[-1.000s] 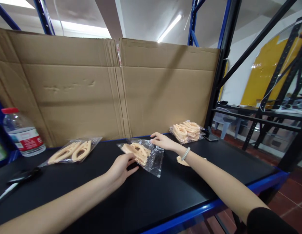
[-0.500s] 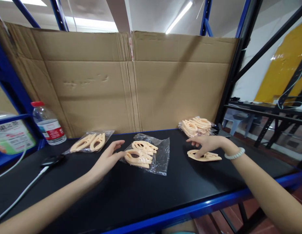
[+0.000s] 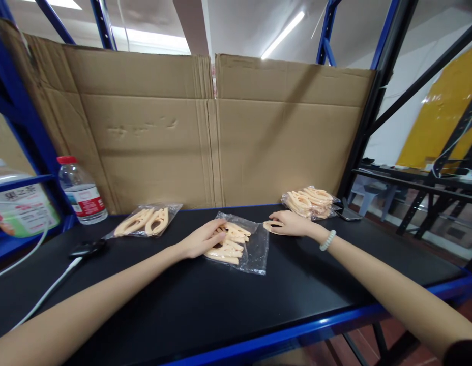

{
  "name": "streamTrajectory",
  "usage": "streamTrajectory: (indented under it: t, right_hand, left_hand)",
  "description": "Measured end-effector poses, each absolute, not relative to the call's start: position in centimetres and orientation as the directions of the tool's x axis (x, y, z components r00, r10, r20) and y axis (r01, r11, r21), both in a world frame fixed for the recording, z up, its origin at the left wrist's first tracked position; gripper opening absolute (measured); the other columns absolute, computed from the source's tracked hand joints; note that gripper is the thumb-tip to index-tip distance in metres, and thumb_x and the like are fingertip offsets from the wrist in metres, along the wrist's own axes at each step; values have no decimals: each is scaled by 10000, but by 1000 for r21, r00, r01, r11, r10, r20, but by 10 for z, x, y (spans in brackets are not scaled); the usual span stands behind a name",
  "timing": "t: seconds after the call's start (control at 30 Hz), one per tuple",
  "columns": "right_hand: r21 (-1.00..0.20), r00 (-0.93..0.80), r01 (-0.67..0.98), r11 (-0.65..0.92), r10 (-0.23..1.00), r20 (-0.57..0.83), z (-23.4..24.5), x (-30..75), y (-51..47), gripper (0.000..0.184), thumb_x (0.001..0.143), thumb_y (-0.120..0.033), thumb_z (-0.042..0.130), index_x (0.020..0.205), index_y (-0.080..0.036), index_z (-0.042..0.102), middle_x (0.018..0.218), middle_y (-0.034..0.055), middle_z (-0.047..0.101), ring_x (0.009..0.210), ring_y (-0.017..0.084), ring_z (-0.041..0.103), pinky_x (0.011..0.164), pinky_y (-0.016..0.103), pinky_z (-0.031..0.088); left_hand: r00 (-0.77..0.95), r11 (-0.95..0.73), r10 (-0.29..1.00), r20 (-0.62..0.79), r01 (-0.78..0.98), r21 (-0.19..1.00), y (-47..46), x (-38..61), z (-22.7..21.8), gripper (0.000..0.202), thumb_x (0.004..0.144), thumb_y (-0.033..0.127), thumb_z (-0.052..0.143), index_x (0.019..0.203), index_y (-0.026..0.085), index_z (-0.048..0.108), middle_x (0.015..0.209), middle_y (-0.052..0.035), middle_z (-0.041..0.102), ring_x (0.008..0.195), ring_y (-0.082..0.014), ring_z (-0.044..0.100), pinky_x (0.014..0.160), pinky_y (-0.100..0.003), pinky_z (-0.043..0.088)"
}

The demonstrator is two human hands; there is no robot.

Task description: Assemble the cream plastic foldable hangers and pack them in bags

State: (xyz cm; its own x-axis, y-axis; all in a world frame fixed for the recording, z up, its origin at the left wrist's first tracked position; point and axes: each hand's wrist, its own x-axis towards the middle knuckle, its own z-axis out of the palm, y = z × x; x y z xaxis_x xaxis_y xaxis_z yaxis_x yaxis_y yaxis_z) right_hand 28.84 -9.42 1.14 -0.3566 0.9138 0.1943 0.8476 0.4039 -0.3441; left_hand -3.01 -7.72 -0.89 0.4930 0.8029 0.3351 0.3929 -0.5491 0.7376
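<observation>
My right hand [image 3: 291,223] pinches a loose beige plastic clothes peg [image 3: 272,227], whose looped end sticks out to the left of the fingers. Just left of it lies a clear plastic bag [image 3: 258,250] on the black tabletop. Two similar large pegs [image 3: 226,251] show inside the bag. Over the bag's left end, my left hand [image 3: 203,239] has its thumb and fingers closed on the bag and pegs. The far part of the pegs under those fingers is hidden.
Another bagged pair of pegs [image 3: 142,222] lies at the back left, near a water bottle [image 3: 83,195] and a black device with a white cable [image 3: 87,249]. A pile of bagged pegs [image 3: 310,201] and a phone [image 3: 349,213] sit back right. Cardboard [image 3: 152,132] walls the rear.
My right hand has taken hold of the loose peg and carried it left toward the bag. My left hand has moved right onto the bag, its fingers closing over the pegs.
</observation>
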Motion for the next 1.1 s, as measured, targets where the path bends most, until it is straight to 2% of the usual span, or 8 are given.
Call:
streamTrajectory:
  t: [0.2, 0.3, 0.37, 0.47, 0.53, 0.7, 0.9, 1.1]
  right_hand:
    - [-369, -403, 774, 514, 850, 339, 31, 255, -90, 314, 755, -49, 464, 955, -150, 683, 980, 90, 715, 876, 199, 640, 801, 307, 467]
    - [-379, -583, 680, 628, 776, 240, 39, 247, -113, 316, 682, -7, 450, 750, -184, 702, 758, 0, 718, 666, 136, 639, 666, 243, 479]
    - [-342, -711, 607, 717, 682, 168, 38, 244, -129, 356, 670, 12, 432, 732, -188, 719, 730, -8, 723, 673, 134, 656, 711, 252, 497]
    - [-255, -759, 583, 771, 629, 169, 28, 244, -147, 475, 690, 42, 392, 929, -180, 738, 989, 41, 742, 954, 177, 676, 928, 321, 482]
    - [-223, -755, 586, 779, 625, 196, 22, 244, -152, 541, 735, 40, 378, 1134, -171, 677, 1241, 70, 653, 1174, 191, 585, 1047, 355, 419]
    - [-244, -741, 578, 779, 626, 242, 15, 232, -146, 462, 937, -141, 354, 1390, -148, 448, 1465, 106, 440, 1363, 196, 388, 1139, 391, 318]
    - [-271, -698, 604, 750, 662, 275, 13, 188, -122, 311, 968, -275, 398, 1164, -112, 578, 1183, 162, 641, 1109, 258, 590, 964, 407, 444]
    - [-246, -665, 717, 652, 746, 42, 17, 163, -104, 666, 775, -693, 539, 1154, -147, 571, 1115, 166, 666, 961, 323, 639, 766, 385, 480]
  left_hand:
    - [542, -616, 781, 309, 590, 522, -103, -49, -17, 474, 933, 418, 400, 1329, 168, 471, 1347, -128, 553, 1181, -263, 570, 1057, -408, 397]
    - [546, -647, 763, 348, 631, 429, -116, -57, -19, 460, 956, 398, 339, 1335, 161, 451, 1364, -130, 530, 1243, -258, 511, 1083, -405, 371]
    - [524, -649, 760, 385, 647, 400, -119, -60, -21, 463, 959, 395, 317, 1328, 147, 451, 1363, -135, 524, 1268, -254, 481, 1098, -403, 351]
    - [408, -575, 804, 432, 718, 392, -113, -65, -21, 485, 945, 400, 303, 1305, 117, 465, 1328, -147, 543, 1241, -255, 493, 1083, -408, 362]
    - [292, -458, 858, 423, 807, 373, -104, -69, -18, 465, 924, 394, 317, 1244, 127, 521, 1263, -136, 585, 1192, -264, 521, 1050, -420, 388]
    - [184, -270, 945, 272, 907, 324, -81, -80, -12, 312, 837, 344, 415, 840, 174, 676, 958, -110, 672, 995, -299, 605, 912, -443, 459]
    - [168, -209, 974, 151, 926, 314, -76, -80, -14, 305, 826, 341, 433, 734, 202, 689, 892, -83, 681, 930, -267, 638, 834, -365, 480]
    - [180, -212, 975, 133, 930, 301, -82, -74, -13, 261, 820, 285, 442, 726, 217, 676, 900, -66, 666, 932, -255, 626, 829, -358, 466]
